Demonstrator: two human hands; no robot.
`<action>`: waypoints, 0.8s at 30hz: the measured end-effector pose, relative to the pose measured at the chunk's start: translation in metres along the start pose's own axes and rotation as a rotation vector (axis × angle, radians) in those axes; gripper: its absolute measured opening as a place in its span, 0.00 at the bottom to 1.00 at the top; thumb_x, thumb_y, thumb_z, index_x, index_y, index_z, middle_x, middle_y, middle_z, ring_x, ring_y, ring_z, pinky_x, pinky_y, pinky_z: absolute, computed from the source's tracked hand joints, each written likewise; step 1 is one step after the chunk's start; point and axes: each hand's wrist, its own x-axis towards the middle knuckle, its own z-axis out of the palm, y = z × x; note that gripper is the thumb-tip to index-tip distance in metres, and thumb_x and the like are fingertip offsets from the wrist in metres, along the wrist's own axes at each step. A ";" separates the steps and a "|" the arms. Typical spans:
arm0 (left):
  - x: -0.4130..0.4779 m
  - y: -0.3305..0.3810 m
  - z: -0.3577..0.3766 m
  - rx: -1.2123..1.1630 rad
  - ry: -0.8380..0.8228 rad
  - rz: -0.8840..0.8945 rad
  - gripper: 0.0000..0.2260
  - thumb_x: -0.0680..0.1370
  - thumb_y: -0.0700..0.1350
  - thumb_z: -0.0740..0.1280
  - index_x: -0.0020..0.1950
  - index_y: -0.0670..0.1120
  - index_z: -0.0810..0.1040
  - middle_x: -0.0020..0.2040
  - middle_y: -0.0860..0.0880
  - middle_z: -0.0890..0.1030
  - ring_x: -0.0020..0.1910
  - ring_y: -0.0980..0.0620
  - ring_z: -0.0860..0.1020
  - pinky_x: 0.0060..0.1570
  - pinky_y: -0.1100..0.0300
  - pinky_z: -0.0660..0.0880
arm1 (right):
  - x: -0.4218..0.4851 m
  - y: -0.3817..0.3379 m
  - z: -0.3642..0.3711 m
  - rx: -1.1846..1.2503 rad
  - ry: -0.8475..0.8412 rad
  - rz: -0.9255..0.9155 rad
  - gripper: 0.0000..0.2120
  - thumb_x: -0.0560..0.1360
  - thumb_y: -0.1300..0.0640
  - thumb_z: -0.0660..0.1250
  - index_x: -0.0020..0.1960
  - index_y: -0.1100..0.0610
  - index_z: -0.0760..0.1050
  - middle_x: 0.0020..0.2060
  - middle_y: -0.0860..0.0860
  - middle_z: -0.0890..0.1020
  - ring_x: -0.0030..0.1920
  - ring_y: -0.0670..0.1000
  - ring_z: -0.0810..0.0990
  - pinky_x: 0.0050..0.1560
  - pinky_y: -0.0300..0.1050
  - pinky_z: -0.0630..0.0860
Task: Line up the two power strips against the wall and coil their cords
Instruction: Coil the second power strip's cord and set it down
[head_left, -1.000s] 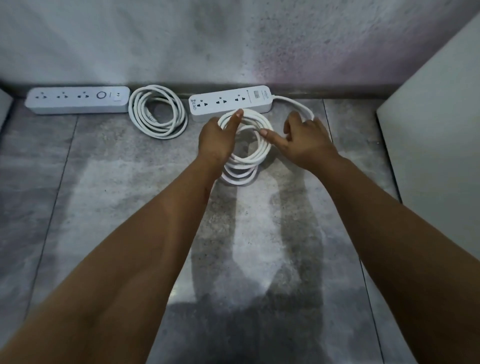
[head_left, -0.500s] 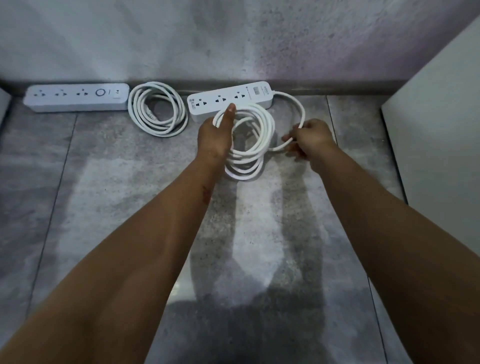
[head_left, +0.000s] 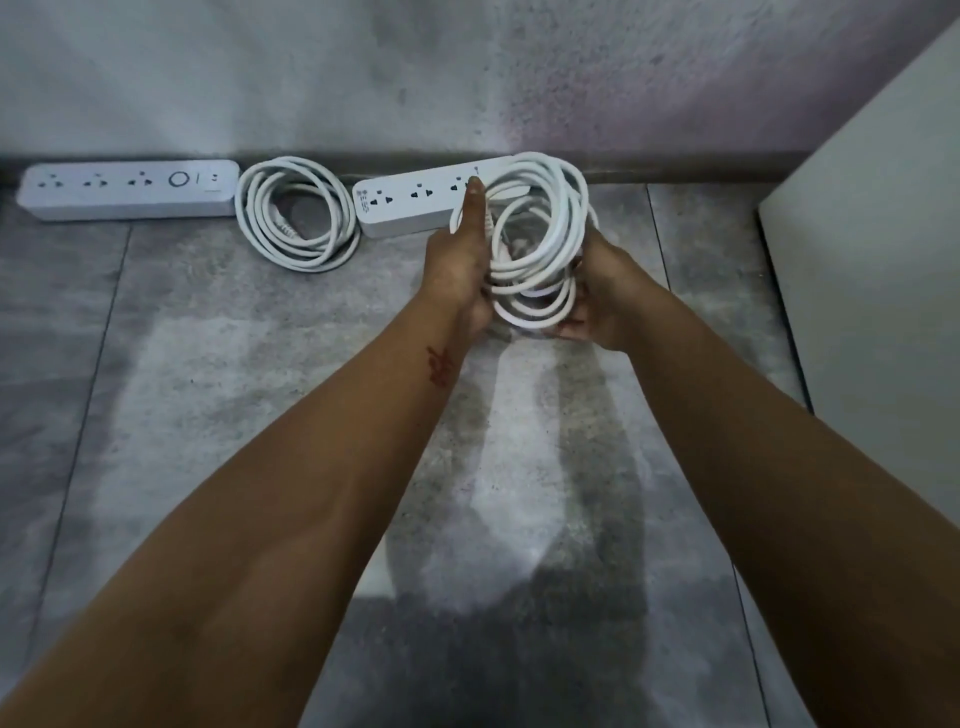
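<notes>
Right hand (head_left: 605, 299) has closed onto the cord coil (head_left: 571, 218) opposite left hand (head_left: 457, 270) (fingers of both clamped round its loops), which could spring loose and drag the power strip (head_left: 410, 200) askew.

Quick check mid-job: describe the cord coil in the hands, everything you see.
The coil is white, smooth, plastic-looking cable wound in several loose, uneven loops. It is held tilted between both hands: the left hand grips its left side, index finger pointing up; the right hand cups its lower right. It hides the right end of the right strip by the wall. Its plug is not clearly visible.
</notes>
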 end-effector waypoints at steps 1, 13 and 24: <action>0.001 0.000 0.000 0.013 -0.005 0.013 0.20 0.80 0.54 0.65 0.56 0.36 0.80 0.49 0.36 0.84 0.47 0.38 0.84 0.46 0.42 0.82 | -0.003 -0.002 0.001 0.083 -0.084 0.024 0.34 0.75 0.29 0.52 0.59 0.55 0.79 0.48 0.56 0.86 0.47 0.55 0.86 0.48 0.54 0.82; 0.008 0.002 -0.016 0.479 -0.032 0.238 0.16 0.80 0.54 0.65 0.59 0.45 0.82 0.53 0.47 0.85 0.51 0.48 0.83 0.58 0.48 0.78 | -0.002 -0.004 0.013 0.070 0.027 -0.082 0.04 0.76 0.64 0.68 0.50 0.64 0.78 0.36 0.60 0.82 0.35 0.56 0.84 0.37 0.50 0.82; 0.011 0.014 -0.024 0.756 -0.207 0.253 0.25 0.78 0.64 0.58 0.67 0.50 0.77 0.62 0.52 0.81 0.60 0.52 0.79 0.66 0.50 0.72 | 0.003 -0.001 0.018 0.107 0.168 -0.124 0.09 0.78 0.67 0.61 0.57 0.66 0.75 0.36 0.58 0.79 0.32 0.51 0.81 0.39 0.46 0.82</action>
